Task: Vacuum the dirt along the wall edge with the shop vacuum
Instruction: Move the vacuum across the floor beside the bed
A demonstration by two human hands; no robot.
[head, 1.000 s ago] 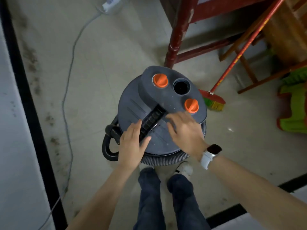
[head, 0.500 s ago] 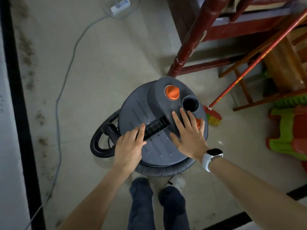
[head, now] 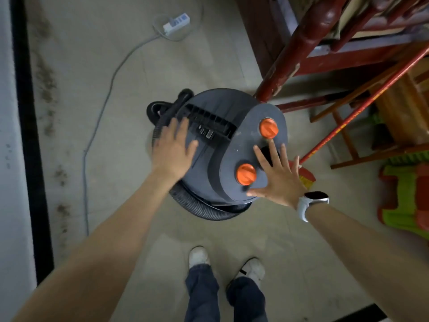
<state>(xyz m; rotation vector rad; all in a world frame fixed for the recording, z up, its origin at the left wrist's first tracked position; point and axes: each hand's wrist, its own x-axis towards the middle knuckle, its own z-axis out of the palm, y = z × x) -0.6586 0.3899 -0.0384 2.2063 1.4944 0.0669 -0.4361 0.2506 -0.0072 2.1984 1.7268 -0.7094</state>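
- Nearest, two white shoes stand on the concrete floor.
- The shop vacuum stands just ahead, its ribbed hose coiled round its base.
- The left hand lies flat on the grey lid, fingers straight and together.
- The right hand, fingers spread apart, presses by two orange knobs.
- No readable writing shows on the lid.
- Left, dirt lines the wall edge.
- Farthest, a power strip.

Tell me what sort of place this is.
Likely a storage or utility room: bare concrete floor with dirt along the wall, a power strip lying loose, and a broom beside stacked wooden furniture.
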